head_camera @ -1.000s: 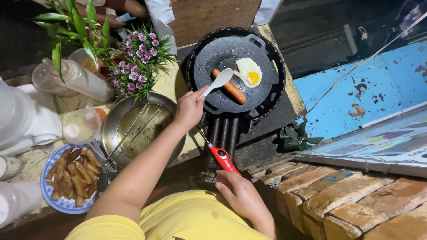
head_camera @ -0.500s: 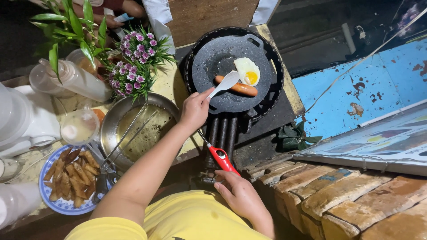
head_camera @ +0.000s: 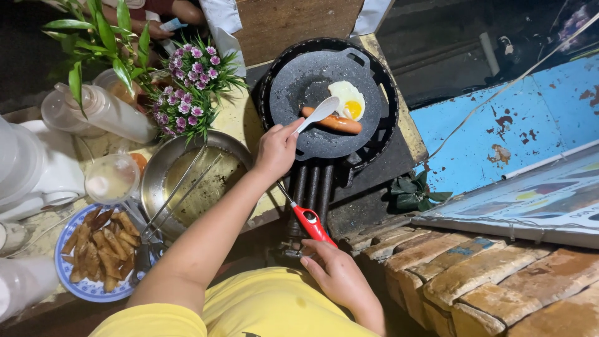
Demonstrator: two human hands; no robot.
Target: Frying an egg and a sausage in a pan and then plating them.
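Left hand (head_camera: 276, 150) closed round a white spoon (head_camera: 317, 115), bowl end poked out over the griddle (head_camera: 293, 87) and resting right against the sausage (head_camera: 332, 123). Held low and flat like that, probably for nudging or rolling it without getting fingers near the heat. Fried egg (head_camera: 349, 100) sitting just behind the sausage, touching it, both toward the right half of the pan. Right hand (head_camera: 334, 269) down near the lap, fingers curled loosely at the butt of a red lighter (head_camera: 310, 223) with its thin nozzle aimed up under the griddle; can't tell how firm that grip is. Off to the left: metal bowl (head_camera: 156, 181) with tongs (head_camera: 181, 187) laid across, blue plate (head_camera: 75, 287) of fried strips, purple flowers (head_camera: 190, 81).
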